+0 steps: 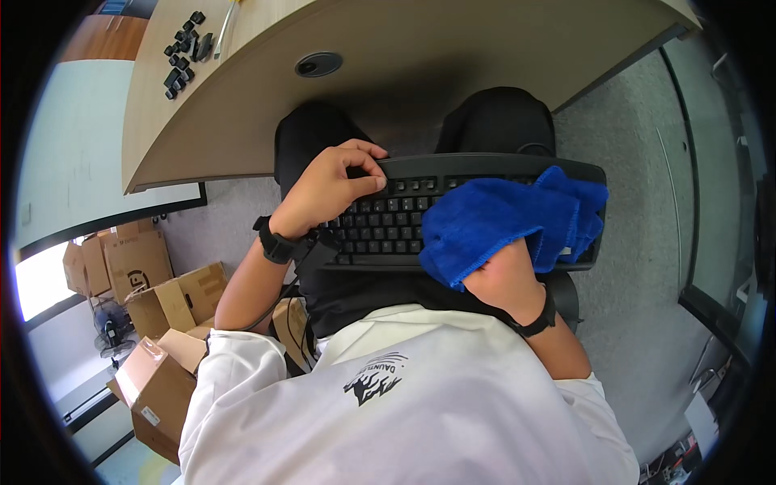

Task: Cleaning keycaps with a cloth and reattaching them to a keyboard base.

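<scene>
A black computer keyboard (394, 234) lies across my lap, resting on my thighs in dark trousers. My left hand (335, 185) holds its far edge toward the left end, thumb on the top face and fingers at the rim. Over the keyboard's right part is a crumpled blue cloth (485, 212) with a stitched border. My right hand (508, 280) grips this cloth from the near side and presses it against the keys. The cloth hides most of my right fingers and the keys beneath.
A curved wooden desk (254, 18) stands ahead, with a round cable grommet (319, 64). Several loose black keycaps (182, 56) and a slim tool (225, 27) lie on it at left. Cardboard boxes (173, 303) and a fan (111, 330) are at left; a glass partition (709, 157) is at right.
</scene>
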The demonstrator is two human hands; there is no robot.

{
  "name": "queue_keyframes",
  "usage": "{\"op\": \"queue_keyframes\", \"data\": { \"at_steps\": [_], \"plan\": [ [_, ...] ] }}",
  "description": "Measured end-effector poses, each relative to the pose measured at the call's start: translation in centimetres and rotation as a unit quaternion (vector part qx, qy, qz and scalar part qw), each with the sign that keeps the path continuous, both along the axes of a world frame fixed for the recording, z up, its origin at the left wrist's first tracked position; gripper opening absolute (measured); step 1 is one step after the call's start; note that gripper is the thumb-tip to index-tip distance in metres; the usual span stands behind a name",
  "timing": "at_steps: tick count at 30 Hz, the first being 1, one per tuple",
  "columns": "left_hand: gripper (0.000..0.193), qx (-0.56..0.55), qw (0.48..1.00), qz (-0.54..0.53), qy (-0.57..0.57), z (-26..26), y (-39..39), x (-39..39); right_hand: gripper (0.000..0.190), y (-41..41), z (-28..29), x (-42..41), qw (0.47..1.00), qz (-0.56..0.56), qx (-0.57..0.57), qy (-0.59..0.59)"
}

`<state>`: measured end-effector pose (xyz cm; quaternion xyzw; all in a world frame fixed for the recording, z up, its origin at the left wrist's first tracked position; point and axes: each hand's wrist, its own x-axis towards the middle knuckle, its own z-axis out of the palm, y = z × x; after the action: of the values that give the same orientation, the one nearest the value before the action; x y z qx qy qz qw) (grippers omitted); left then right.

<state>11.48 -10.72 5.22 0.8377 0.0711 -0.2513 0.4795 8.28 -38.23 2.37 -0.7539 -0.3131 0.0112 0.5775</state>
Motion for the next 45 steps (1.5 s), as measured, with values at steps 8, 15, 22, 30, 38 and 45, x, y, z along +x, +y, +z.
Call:
{"op": "queue_keyframes", "data": {
  "at_steps": [8, 15, 22, 30, 38, 45],
  "plan": [
    [0.012, 0.082, 0.99, -0.037, -0.106, -0.2, -0.1, -0.3, 0.019, -0.1, -0.3, 0.1, 0.999, 0.006, 0.015, 0.029],
    [0.016, 0.068, 0.996, -0.024, -0.048, -0.7, 0.1, -0.2, 0.024, -0.6, -0.6, -0.1, 0.966, -0.02, 0.158, 0.205],
    [0.016, 0.092, 0.964, -0.03, -0.247, 2.6, -1.9, -2.0, 0.028, -0.3, 0.4, 0.1, 0.962, -0.006, 0.211, 0.172],
    [0.021, -0.017, 0.944, -0.102, -0.314, 6.0, -8.1, -5.4, 0.025, -0.9, 0.7, -0.5, 0.999, 0.021, 0.039, -0.015],
    [0.022, -0.034, 0.929, -0.155, -0.334, 7.0, -7.1, -6.2, 0.042, -0.8, -2.1, -2.1, 0.943, -0.147, 0.224, 0.197],
    [0.029, -0.083, 0.927, -0.203, -0.305, 7.9, -9.1, -4.6, 0.054, -1.2, -2.1, -2.6, 0.929, -0.187, 0.301, 0.11]
  ]
}}
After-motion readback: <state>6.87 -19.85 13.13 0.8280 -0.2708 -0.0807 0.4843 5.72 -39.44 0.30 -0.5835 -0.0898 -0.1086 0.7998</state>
